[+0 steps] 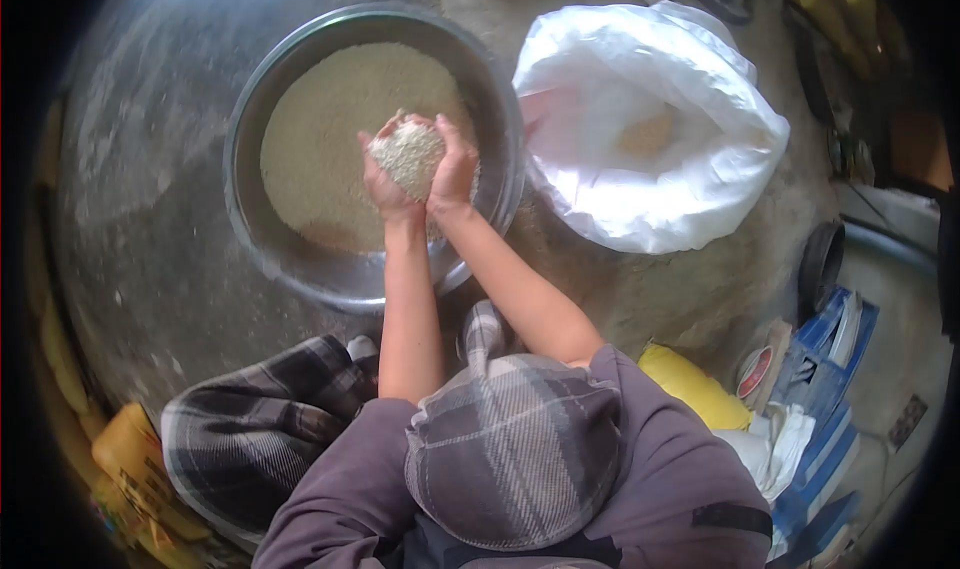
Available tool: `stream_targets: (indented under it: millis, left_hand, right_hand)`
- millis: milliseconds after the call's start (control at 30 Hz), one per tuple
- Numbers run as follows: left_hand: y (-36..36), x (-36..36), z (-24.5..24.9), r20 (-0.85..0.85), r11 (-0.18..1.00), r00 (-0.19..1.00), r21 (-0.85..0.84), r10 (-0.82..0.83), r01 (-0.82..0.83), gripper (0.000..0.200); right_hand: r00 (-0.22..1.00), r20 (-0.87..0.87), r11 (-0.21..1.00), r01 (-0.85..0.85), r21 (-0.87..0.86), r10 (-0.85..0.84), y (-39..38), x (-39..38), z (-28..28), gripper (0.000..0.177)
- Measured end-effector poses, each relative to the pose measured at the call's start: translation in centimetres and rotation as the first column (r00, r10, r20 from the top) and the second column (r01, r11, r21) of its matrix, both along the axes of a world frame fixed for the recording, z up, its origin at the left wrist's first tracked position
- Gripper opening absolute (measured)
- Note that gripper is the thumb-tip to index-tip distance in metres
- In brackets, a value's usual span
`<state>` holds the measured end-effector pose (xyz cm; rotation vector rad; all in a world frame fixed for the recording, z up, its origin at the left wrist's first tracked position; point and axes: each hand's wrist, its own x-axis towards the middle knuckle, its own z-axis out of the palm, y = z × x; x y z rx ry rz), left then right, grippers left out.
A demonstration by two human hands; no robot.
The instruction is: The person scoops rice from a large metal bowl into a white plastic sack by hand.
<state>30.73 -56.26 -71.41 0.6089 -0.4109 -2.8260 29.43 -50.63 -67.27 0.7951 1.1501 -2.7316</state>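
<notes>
A wide metal basin [243, 184] stands on the floor, filled with fine pale tan grain [330, 139]. Over its right part, my left hand [388, 191] and my right hand [455, 176] are pressed together into a cup. A heap of whitish grain [408, 157] rests in both palms, lighter than what lies in the basin. My fingers curl up around the heap on both sides. Just right of the basin, a white plastic sack [640, 219] stands wide open with a little brownish material at its bottom.
Bare concrete floor [150, 189] surrounds the basin. To the lower right lie a yellow bag [690, 384] and a blue plastic item [825, 349]. A yellow-orange container [140, 459] is at the lower left. My knees in plaid cloth are close to the basin.
</notes>
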Motion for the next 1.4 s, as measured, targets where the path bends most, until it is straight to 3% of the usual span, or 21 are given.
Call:
stream_targets:
  millis: [300,600,667,800,833,867,900,933,967,1000,1033,1067,1133,1167,1200,1233,1267,1300,1333,1367,1400]
  left_hand:
    - [1.7,-0.9,5.5,0.0,0.999,0.999,0.001,0.033,-0.033,0.042]
    - [3.5,-0.1,4.0,0.019,0.999,0.999,0.009,-0.032,0.032,0.044]
    - [4.9,-0.9,5.6,0.069,0.998,0.997,-0.057,-0.027,0.031,0.047]
    - [11.7,-4.0,8.9,-0.003,0.961,0.994,-0.255,-0.114,0.109,0.048]
    - [13.9,-4.9,9.4,-0.024,0.944,0.979,-0.271,-0.204,0.19,0.038]
    - [17.0,-6.0,9.3,-0.049,0.959,0.967,-0.149,-0.25,0.24,0.031]
    - [19.2,-7.0,10.3,0.146,0.912,0.919,-0.14,-0.365,0.384,0.027]
    - [21.1,-8.1,9.8,0.201,0.694,0.875,-0.542,-0.441,0.474,0.027]
    - [23.0,-8.9,8.6,0.297,0.317,0.826,-0.819,-0.479,0.478,0.029]
    - [25.4,-9.3,7.3,0.329,0.226,0.775,-0.83,-0.54,0.51,0.038]
    - [26.6,-9.8,6.9,0.452,-0.026,0.725,-0.857,-0.52,0.515,0.035]
    - [26.2,-9.5,6.9,0.458,-0.023,0.729,-0.853,-0.509,0.521,0.035]
    - [24.0,-9.1,8.0,0.495,-0.182,0.804,-0.869,-0.328,0.461,0.037]
    - [19.9,-9.1,10.0,0.482,-0.045,0.689,-0.835,-0.542,0.549,0.034]
    - [18.8,-9.9,8.1,0.389,0.071,0.751,-0.864,-0.534,0.498,0.031]
    - [15.5,-9.7,8.8,0.405,0.055,0.748,-0.861,-0.526,0.506,0.026]
    - [13.1,-9.0,7.5,0.207,0.354,0.845,-0.84,-0.493,0.412,0.024]
    - [9.3,-7.3,9.2,0.178,0.473,0.905,-0.804,-0.386,0.36,0.023]
    - [6.0,-6.3,8.6,0.089,0.339,0.979,-0.929,-0.184,0.149,0.025]
    - [2.7,-5.2,7.4,0.208,0.28,0.976,-0.935,-0.068,0.218,0.025]
    - [-0.4,-4.4,5.7,0.155,0.184,0.985,-0.973,0.076,0.139,0.027]
  right_hand:
    - [0.994,-0.099,0.993,-0.062,-0.098,0.053,2.0,-0.6,3.0,0.035]
    - [0.999,0.027,0.991,-0.033,-0.128,0.036,3.4,-0.1,1.6,0.034]
    - [0.998,-0.036,0.995,-0.06,-0.081,0.058,4.9,-0.5,2.8,0.034]
    - [0.994,-0.065,0.995,0.09,0.042,-0.087,11.3,-2.5,5.2,0.04]
    - [0.988,-0.122,0.988,0.111,0.105,-0.098,13.4,-2.9,6.5,0.04]
    - [0.987,-0.075,0.978,0.154,0.14,-0.144,16.2,-3.7,6.5,0.04]
    - [0.969,-0.06,0.944,0.247,0.219,-0.24,18.7,-4.3,6.4,0.041]
    - [0.942,-0.054,0.896,0.331,0.295,-0.331,20.6,-4.9,6.2,0.042]
    - [0.916,-0.079,0.872,0.398,0.284,-0.392,22.4,-5.4,5.3,0.042]
    - [0.884,-0.104,0.842,0.466,0.272,-0.456,23.0,-5.4,4.9,0.043]
    - [0.839,0.011,0.801,0.516,0.304,-0.545,22.1,-5.2,6.1,0.046]
    - [0.845,0.018,0.809,0.504,0.304,-0.534,21.8,-4.9,6.0,0.046]
    - [0.911,-0.09,0.725,0.378,0.577,-0.403,21.2,-5.0,5.6,0.047]
    - [0.937,-0.131,0.647,0.321,0.692,-0.324,20.9,-5.0,5.3,0.048]
    - [0.939,-0.124,0.657,0.315,0.685,-0.32,20.1,-5.2,4.9,0.048]
    - [0.943,-0.23,0.476,0.321,0.819,-0.241,19.1,-5.3,4.4,0.047]
    - [0.941,-0.31,0.267,0.337,0.903,-0.14,17.7,-5.0,4.2,0.046]
    - [0.94,-0.278,0.248,0.323,0.913,-0.197,14.5,-4.4,5.7,0.038]
    - [0.924,-0.382,0.157,0.38,0.911,-0.024,12.6,-3.9,5.8,0.035]
    - [0.874,-0.458,0.076,0.451,0.889,0.162,11.1,-3.6,5.8,0.031]
    - [0.786,-0.555,0.267,0.492,0.829,0.274,9.4,-3.8,4.5,0.026]
